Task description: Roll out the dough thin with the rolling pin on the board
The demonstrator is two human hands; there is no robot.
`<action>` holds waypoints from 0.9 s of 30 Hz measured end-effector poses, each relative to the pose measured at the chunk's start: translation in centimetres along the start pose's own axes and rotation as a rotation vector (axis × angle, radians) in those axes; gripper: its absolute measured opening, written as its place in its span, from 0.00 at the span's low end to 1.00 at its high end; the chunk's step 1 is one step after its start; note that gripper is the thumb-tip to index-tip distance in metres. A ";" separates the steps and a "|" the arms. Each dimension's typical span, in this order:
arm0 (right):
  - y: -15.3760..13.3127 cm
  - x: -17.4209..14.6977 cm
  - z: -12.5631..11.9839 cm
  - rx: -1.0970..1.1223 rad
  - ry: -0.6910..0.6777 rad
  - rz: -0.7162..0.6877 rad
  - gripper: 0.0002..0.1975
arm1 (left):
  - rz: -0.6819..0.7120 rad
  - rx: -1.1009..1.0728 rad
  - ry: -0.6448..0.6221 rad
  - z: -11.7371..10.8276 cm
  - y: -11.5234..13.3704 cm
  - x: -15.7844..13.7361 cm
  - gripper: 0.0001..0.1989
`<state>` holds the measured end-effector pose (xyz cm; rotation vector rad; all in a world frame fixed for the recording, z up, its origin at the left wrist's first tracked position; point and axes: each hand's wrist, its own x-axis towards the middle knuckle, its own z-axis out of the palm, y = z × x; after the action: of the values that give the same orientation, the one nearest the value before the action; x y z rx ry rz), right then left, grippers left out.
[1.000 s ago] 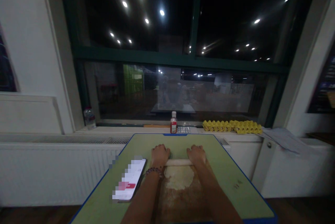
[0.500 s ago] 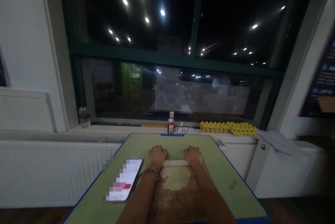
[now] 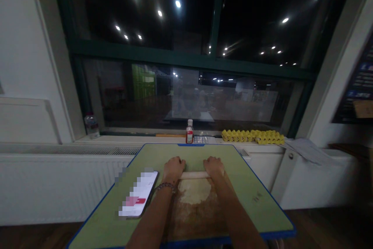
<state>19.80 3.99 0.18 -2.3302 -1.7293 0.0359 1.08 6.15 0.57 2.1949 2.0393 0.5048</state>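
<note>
A pale rolling pin point(image 3: 195, 175) lies crosswise at the far edge of a flat, uneven sheet of dough point(image 3: 194, 191). The dough rests on a brown wooden board point(image 3: 194, 218). My left hand point(image 3: 174, 168), with a beaded bracelet on its wrist, is closed around the pin's left end. At the right end my right hand point(image 3: 214, 166) has its fingers curled over the pin in the same way. The pin's two ends are hidden under my hands, and my forearms cover the board's sides.
The board sits on a green table point(image 3: 250, 206) with a blue edge. Left of my arm lies a phone point(image 3: 141, 196) with its screen lit. On the windowsill stand a small red-labelled bottle point(image 3: 189, 132), a yellow egg tray point(image 3: 252, 136) and a clear bottle point(image 3: 92, 126).
The whole scene sits slightly higher in the picture as my head view tilts down. Both hands stay on the rolling pin, with little visible shift relative to the dough.
</note>
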 end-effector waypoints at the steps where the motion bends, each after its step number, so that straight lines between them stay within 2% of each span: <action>1: 0.0 0.0 0.0 0.007 0.004 0.004 0.22 | 0.001 0.001 0.003 0.0 0.0 0.0 0.20; 20: -0.1 -0.4 -0.5 -0.050 -0.016 -0.027 0.20 | -0.004 0.030 -0.005 -0.3 0.3 -0.2 0.20; 23: 0.0 -0.3 -0.5 -0.095 -0.054 -0.071 0.17 | 0.017 0.066 -0.015 -0.5 0.5 -0.5 0.20; 27: 0.4 -0.5 -0.5 -0.143 -0.079 -0.190 0.18 | 0.103 0.135 -0.030 -1.0 0.7 -1.2 0.20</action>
<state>20.08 3.28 0.56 -2.2765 -2.0476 -0.0305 1.43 4.79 1.48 2.3785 2.0089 0.3501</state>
